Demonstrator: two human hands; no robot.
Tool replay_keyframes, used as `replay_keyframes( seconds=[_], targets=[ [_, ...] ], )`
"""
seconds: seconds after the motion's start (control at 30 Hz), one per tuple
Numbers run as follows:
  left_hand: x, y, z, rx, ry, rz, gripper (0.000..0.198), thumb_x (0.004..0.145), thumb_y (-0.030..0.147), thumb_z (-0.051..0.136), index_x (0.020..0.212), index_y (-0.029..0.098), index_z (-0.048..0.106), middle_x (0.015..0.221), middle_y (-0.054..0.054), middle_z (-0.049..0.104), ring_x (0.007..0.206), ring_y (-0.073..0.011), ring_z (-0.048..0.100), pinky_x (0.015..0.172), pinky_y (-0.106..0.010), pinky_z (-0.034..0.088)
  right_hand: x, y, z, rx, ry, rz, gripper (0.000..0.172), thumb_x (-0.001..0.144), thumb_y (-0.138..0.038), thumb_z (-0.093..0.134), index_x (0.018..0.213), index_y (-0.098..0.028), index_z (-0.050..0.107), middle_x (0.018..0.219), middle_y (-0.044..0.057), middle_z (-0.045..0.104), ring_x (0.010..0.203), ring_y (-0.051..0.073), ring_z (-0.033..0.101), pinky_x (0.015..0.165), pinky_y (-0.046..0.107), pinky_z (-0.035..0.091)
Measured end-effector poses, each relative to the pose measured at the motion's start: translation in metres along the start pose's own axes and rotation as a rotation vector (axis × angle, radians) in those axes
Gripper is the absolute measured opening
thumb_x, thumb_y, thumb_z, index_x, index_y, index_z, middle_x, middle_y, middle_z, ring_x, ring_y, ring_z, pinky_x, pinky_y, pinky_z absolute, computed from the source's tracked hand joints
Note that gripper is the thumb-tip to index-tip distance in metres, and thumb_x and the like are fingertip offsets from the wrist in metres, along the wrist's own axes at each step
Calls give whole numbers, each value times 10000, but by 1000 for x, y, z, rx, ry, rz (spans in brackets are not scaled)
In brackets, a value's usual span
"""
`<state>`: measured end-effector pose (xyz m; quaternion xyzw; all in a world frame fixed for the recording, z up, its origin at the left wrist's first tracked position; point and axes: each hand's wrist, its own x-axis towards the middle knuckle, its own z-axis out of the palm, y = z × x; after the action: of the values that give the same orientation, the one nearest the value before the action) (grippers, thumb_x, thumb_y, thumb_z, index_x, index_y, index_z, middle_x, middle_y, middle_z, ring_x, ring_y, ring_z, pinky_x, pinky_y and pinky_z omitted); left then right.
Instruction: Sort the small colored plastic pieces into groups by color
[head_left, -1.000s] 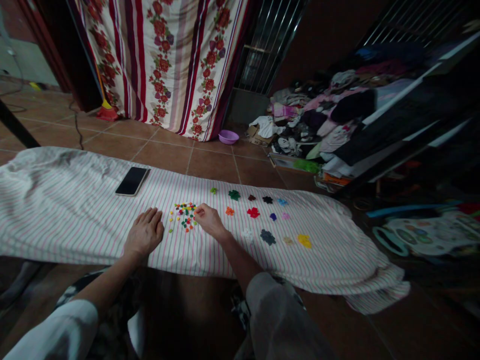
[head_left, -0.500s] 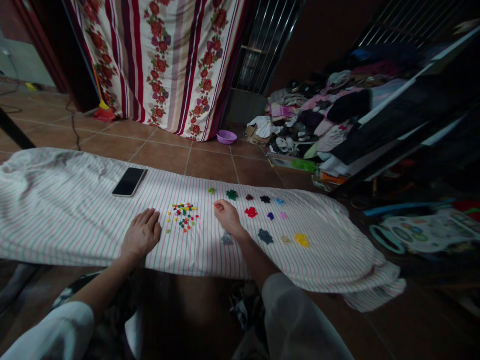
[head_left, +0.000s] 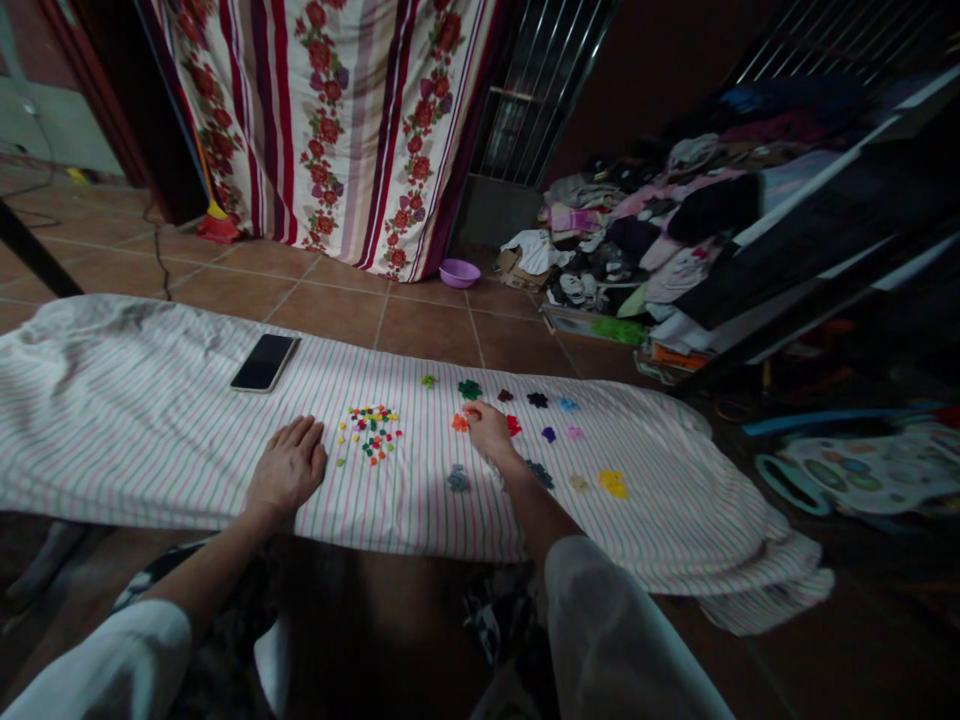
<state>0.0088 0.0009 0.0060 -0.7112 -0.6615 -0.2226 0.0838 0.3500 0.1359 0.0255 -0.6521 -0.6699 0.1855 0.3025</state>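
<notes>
My left hand [head_left: 288, 467] lies flat, fingers together, on the pink-striped cloth [head_left: 135, 420], just left of a mixed heap of small coloured beads [head_left: 367, 432]. My right hand [head_left: 491, 430] reaches over the sorted little piles, its fingertips pinched near the orange pile [head_left: 459, 423] and covering part of the red pile [head_left: 514, 425]. What it pinches is too small to name. Other piles lie around it: light green [head_left: 427, 381], dark green [head_left: 470, 390], black [head_left: 536, 400], blue [head_left: 566, 404], purple [head_left: 548, 434], grey [head_left: 457, 479] and yellow [head_left: 613, 484].
A black phone [head_left: 263, 362] lies on the cloth at the back left. Behind are a tiled floor, a flowered curtain [head_left: 337, 120], a purple bowl [head_left: 459, 272] and a heap of clothes [head_left: 637, 240]. Dark shelving and toys stand at the right.
My right hand left the mixed bead heap and travelled right to the sorted piles by the orange and red ones. My left hand stayed put.
</notes>
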Motion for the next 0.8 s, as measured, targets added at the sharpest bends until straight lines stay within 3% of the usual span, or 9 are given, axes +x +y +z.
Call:
replay_keyframes(
  seconds=[0.27,0.8],
  targets=[
    [0,1,0,27,-2,3,431,894,296,350,1197,130,608,1273,-158,623,1276,-288,504,1092,-463,371,-3,1,2,-55,-49,-70,352,773,-49,439,919,-181,731,994,72,720,986,191,666,945,348,488],
    [0,1,0,24,-7,3,441,902,289,350,1200,102,615,1281,-183,616,1277,-300,505,1089,-480,379,-5,2,-1,-34,-36,-66,337,760,-69,435,867,-196,728,963,71,728,957,205,678,954,377,489]
  ],
)
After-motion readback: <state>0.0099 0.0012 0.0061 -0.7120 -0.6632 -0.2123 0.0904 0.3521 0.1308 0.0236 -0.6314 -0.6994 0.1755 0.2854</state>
